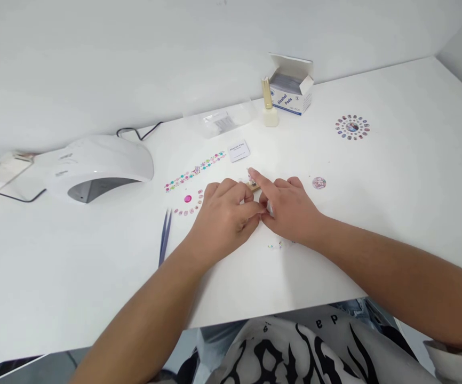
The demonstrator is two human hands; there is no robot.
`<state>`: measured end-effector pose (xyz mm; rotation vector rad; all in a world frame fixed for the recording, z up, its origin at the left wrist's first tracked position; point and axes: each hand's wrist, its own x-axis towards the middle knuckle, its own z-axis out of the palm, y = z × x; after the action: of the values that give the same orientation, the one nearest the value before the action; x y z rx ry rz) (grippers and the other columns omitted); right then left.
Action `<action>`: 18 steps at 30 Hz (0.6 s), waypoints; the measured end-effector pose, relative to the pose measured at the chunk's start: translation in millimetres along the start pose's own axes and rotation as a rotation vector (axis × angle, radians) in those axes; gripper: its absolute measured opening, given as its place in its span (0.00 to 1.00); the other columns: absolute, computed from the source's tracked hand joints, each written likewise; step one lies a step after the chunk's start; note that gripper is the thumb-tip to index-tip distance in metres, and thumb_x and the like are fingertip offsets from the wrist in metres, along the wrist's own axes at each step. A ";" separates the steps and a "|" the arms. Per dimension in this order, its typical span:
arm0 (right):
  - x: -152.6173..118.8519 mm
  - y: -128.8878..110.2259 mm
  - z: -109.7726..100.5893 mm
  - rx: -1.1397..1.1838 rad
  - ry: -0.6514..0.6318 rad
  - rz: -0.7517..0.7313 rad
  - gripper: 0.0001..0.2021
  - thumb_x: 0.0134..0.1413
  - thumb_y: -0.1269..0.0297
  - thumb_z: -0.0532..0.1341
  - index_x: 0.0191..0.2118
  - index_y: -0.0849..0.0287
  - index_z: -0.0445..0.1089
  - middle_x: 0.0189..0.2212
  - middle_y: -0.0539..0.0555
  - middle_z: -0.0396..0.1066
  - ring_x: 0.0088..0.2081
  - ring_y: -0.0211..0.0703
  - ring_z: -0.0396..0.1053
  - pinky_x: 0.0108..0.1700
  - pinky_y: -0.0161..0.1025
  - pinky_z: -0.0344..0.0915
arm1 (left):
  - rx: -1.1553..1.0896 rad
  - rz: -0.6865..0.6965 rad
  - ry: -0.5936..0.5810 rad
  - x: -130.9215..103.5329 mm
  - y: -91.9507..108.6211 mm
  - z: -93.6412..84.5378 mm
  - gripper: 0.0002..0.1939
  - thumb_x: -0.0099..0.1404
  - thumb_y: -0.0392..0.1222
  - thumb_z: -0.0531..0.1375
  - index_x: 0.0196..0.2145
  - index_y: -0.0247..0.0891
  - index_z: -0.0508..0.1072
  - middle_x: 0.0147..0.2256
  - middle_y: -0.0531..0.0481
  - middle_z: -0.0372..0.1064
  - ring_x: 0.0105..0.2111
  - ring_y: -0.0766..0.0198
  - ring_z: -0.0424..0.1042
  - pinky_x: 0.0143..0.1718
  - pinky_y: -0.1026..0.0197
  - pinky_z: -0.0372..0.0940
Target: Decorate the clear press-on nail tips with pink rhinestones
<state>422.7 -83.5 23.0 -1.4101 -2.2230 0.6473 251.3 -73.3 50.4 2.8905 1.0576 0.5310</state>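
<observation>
My left hand (pixel 226 216) and my right hand (pixel 289 208) meet at the middle of the white table (pixel 95 272). The left thumb and forefinger are pinched together, touching the right fingertips; whatever lies between them is too small to make out. My right forefinger stretches forward over a small wooden piece (pixel 254 187) with a little decorated item on it, partly hidden by both hands. Tiny shiny gems (pixel 280 244) lie just below the right hand. Left of my left hand are a pink round gem (pixel 188 199) and an arc of small stickers (pixel 181 212).
Blue tweezers (pixel 166 237) and a white lamp (pixel 103 162) are at the left. Behind the hands are sticker strips (pixel 196 170), an alcohol pad (pixel 239 151), a plastic bag (pixel 226 121), a polish bottle (pixel 270 116) and an open box (pixel 292 96). Round stickers (pixel 352 127) lie right.
</observation>
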 end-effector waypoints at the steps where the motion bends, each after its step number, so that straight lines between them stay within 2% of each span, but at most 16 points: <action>1: 0.0 0.2 0.1 0.002 -0.002 0.001 0.36 0.55 0.72 0.56 0.69 0.60 0.46 0.33 0.51 0.76 0.41 0.46 0.66 0.48 0.44 0.50 | -0.007 0.002 0.005 -0.1 -0.1 -0.2 0.10 0.63 0.33 0.58 0.30 0.40 0.78 0.28 0.50 0.64 0.32 0.60 0.63 0.35 0.54 0.54; 6: -0.2 1.7 2.6 0.027 0.019 -0.010 0.34 0.57 0.71 0.56 0.68 0.61 0.46 0.32 0.51 0.76 0.41 0.46 0.65 0.49 0.45 0.50 | -0.184 -0.023 0.014 -1.3 -3.4 -3.6 0.11 0.62 0.31 0.57 0.32 0.42 0.79 0.29 0.50 0.65 0.33 0.61 0.65 0.38 0.52 0.58; 11: -2.8 4.7 4.6 0.076 0.041 -0.077 0.35 0.53 0.72 0.56 0.67 0.61 0.47 0.34 0.52 0.74 0.42 0.48 0.64 0.48 0.47 0.50 | -0.379 -0.095 0.213 -6.0 -10.6 -10.2 0.13 0.61 0.27 0.55 0.36 0.40 0.76 0.30 0.51 0.63 0.31 0.64 0.65 0.33 0.57 0.61; 14: -5.5 7.0 2.1 0.145 0.118 -0.158 0.34 0.50 0.70 0.57 0.64 0.62 0.52 0.37 0.54 0.70 0.42 0.49 0.62 0.48 0.49 0.52 | -0.409 -0.155 0.288 -9.9 -13.7 -12.0 0.12 0.60 0.27 0.56 0.37 0.41 0.73 0.31 0.52 0.63 0.32 0.64 0.64 0.33 0.58 0.61; 18: -8.4 8.5 -2.2 0.401 0.279 -0.366 0.22 0.52 0.67 0.57 0.54 0.57 0.61 0.33 0.51 0.64 0.37 0.45 0.61 0.47 0.50 0.56 | -0.487 -0.245 0.320 -13.7 -12.4 -12.9 0.09 0.61 0.30 0.56 0.38 0.41 0.69 0.32 0.53 0.63 0.34 0.63 0.65 0.37 0.57 0.61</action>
<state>433.3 -87.7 18.9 -0.8148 -1.9238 0.6712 229.7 -73.7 56.7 2.2671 1.1030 1.0837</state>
